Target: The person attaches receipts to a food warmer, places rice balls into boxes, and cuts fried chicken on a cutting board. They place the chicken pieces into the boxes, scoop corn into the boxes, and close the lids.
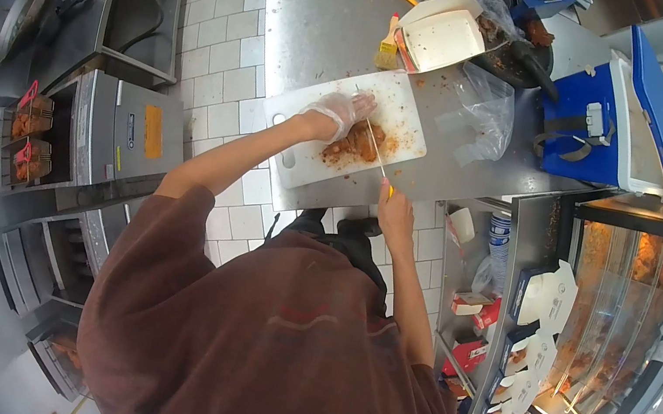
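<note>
i am holding a knife (376,144) across browned meat (348,150) on a white board (307,169)

my gloved left hand (346,112) is resting over the meat, its grip i cannot tell; a brush (388,55) is lying beyond the board; my right hand (397,212), apart from the left, is clenching the knife's yellow handle; an open carton (442,40) is sitting beside the brush, a plastic bag (489,115) is lying on the steel table (316,18), and a blue cooler (606,156) is standing farther right
</note>
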Demonstrator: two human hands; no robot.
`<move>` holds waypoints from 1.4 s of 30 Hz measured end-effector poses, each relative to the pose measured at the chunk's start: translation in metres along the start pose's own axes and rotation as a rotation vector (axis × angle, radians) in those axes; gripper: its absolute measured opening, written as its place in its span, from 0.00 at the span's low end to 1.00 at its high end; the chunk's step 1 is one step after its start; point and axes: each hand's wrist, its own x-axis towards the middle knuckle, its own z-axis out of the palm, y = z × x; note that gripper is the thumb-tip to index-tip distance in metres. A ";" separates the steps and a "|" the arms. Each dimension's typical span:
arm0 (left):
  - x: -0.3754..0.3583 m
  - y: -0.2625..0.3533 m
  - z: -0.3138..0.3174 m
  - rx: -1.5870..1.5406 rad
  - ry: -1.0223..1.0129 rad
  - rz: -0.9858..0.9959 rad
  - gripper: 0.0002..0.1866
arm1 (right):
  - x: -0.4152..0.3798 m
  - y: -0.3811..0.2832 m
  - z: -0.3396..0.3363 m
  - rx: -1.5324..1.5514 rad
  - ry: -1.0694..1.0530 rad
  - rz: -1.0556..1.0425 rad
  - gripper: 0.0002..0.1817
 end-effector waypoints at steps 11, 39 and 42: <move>-0.034 0.098 -0.016 -0.956 0.690 -1.021 0.33 | 0.017 0.057 0.020 0.276 0.112 -0.287 0.35; 0.004 0.073 0.074 -0.324 0.476 -0.523 0.32 | 0.031 0.038 0.030 0.078 0.390 -0.252 0.21; -0.008 0.088 0.051 -0.007 0.504 -0.634 0.40 | 0.016 0.036 0.019 0.044 0.457 -0.284 0.21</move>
